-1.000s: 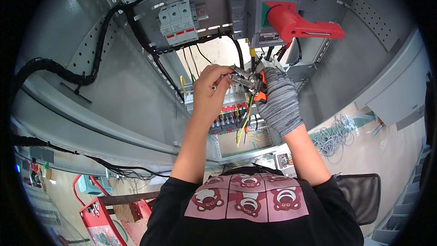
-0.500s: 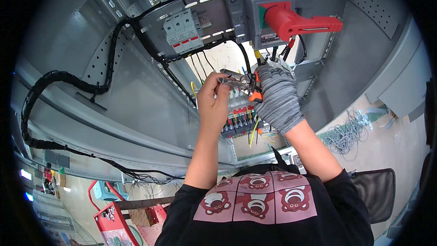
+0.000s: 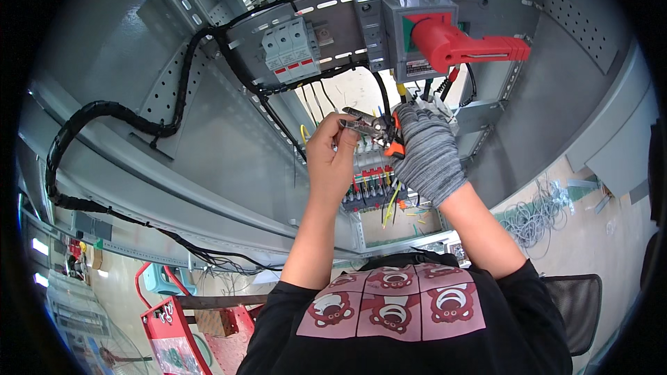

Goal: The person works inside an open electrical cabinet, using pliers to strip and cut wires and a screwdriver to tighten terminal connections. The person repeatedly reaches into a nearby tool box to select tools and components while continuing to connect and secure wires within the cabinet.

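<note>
My right hand (image 3: 431,153), in a grey knit glove, is closed around wire strippers (image 3: 368,125) with orange-and-black handles. Their metal jaws point left. At the jaw tips is my bare left hand (image 3: 331,153), thumb and fingers pinched together; whatever lies between them is too small to make out. Both hands are in front of an open grey cabinet. Below and behind them sits a row of terminals (image 3: 375,186) with red parts and several thin wires. A yellow-green wire (image 3: 391,203) hangs beside the right wrist.
A red rotary switch handle (image 3: 465,47) juts out above my right hand. White fuse holders (image 3: 290,50) are mounted on the rail to its left. A thick black cable bundle (image 3: 104,108) runs along the left panel. Loose grey wire (image 3: 531,222) lies on the floor at right, near a mesh chair (image 3: 571,309).
The cabinet has shifted slightly right and down in view. Both hands keep nearly the same pose, with the strippers still between them.
</note>
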A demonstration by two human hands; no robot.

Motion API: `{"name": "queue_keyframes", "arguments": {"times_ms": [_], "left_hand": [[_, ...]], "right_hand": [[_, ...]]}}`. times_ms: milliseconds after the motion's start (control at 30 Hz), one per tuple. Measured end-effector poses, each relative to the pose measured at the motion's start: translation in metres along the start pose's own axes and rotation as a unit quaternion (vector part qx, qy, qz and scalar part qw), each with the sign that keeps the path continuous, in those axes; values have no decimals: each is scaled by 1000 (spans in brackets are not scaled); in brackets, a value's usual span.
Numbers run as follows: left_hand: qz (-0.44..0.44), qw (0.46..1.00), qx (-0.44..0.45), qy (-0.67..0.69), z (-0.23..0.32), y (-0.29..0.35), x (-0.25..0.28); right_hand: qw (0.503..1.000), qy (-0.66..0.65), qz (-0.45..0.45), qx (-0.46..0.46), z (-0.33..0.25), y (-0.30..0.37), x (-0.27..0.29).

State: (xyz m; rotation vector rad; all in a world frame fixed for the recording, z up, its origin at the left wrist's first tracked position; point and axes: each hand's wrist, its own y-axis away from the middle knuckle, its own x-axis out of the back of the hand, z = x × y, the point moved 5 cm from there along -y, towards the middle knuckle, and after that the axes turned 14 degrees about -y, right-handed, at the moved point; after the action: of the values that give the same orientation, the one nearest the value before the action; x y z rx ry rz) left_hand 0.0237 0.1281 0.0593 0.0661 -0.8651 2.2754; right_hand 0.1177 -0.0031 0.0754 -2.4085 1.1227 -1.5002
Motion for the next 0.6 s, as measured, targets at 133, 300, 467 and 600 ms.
{"name": "queue_keyframes", "arguments": {"times_ms": [133,300,467,600], "left_hand": [[-18,999,14,-45,8,-2,1],[-50,997,32,-53,9,-2,2],[-66,991,46,-105,19,-4,5],[-75,990,42,-111,23,-7,4]], "right_hand": [[999,-37,-3,-4,3,-1,-1],[999,-46,2,-1,7,-1,-6],[999,-38,4,7,8,0,-8],[998,-53,17,20,9,-2,-10]]}}
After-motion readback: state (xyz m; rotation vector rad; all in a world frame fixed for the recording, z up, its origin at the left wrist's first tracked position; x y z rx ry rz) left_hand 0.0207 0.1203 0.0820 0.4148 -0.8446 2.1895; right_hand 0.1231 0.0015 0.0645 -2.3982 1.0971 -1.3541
